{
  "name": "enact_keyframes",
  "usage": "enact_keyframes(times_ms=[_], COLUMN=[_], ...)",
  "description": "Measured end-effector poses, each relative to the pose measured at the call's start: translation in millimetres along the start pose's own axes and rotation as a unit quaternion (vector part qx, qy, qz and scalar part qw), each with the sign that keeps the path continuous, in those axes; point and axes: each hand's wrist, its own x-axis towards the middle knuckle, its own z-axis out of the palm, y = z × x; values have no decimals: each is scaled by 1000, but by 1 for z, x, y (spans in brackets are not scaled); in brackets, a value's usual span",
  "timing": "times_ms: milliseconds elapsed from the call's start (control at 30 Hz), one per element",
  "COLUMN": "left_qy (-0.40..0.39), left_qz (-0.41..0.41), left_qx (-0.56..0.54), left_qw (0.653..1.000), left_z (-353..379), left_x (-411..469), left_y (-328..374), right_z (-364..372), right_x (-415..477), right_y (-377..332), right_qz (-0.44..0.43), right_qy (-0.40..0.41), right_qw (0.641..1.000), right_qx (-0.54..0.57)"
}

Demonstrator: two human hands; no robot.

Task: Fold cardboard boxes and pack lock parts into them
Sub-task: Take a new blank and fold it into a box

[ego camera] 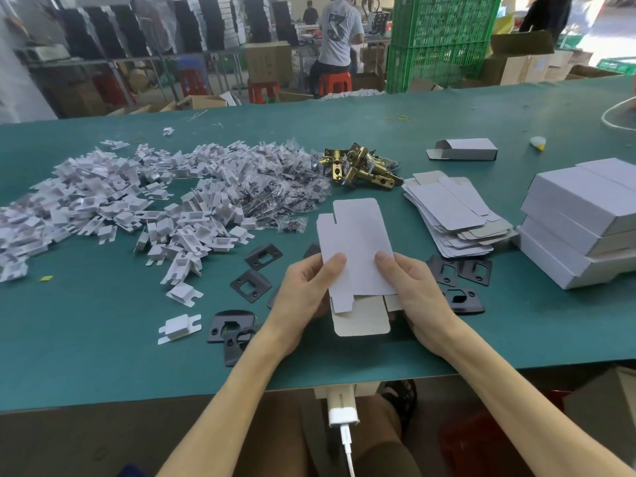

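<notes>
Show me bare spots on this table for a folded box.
Near-left table corner, left of the black plates; also the far strip behind the white clip pile and brass latches. Crowded around the flat box stack.

We label the left hand (303, 290) and right hand (413, 290), both bare, with short trimmed thumbnails; the left forearm (220, 390) and right forearm (509, 383) are likewise bare along all their visible length. Lower in the view we note brown cloth (382, 452) over the lap; a dark openwork sandal (401, 397) on one foot; a white block (339, 407) with a white cable (347, 452), whether worn we cannot tell.
</notes>
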Motion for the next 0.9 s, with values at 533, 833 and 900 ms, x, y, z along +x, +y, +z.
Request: enact_keyframes(times_ms=[533,833,900], left_qy=[10,38,36], left_qz=[43,80,73], left_qx=[46,73,76], left_qw=[998,993,994], left_z=[5,0,0], left_x=[0,3,3], left_y=[0,-5,-5], right_z=[1,10,10], right_x=[-2,-5,-6], right_y=[-8,-13,-14], right_qz=[-9,-52,-51], right_qy=[35,-49,-47], right_qw=[997,997,997], right_qx=[72,-34,-23])
